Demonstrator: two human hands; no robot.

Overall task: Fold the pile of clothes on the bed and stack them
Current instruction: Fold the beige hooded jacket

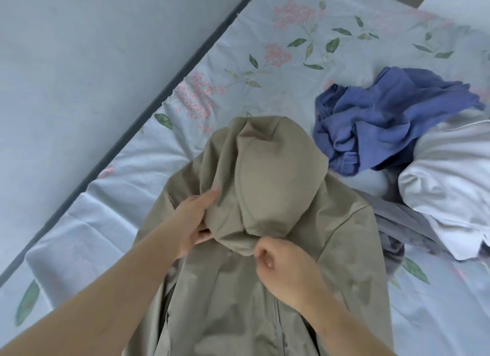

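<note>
Jacket (265, 289): khaki, hooded, zipped, lying flat before you on the floral bed (265, 50).
Left hand (196, 217): you grasp the hood's edge.
Right hand (281, 265): you pinch the hood's base.

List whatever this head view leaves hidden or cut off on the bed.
Head view only.
1. Khaki hooded jacket: hem cut off by the bottom edge.
2. Left hand: fingers hidden under the hood it grips.
3. Grey garment: mostly covered by the jacket and the white garment.
4. White garment: cut off by the right edge.

Both hands (195, 217) grip the khaki jacket's (342, 249) hood (267, 170) on the bed (132, 186).
</note>
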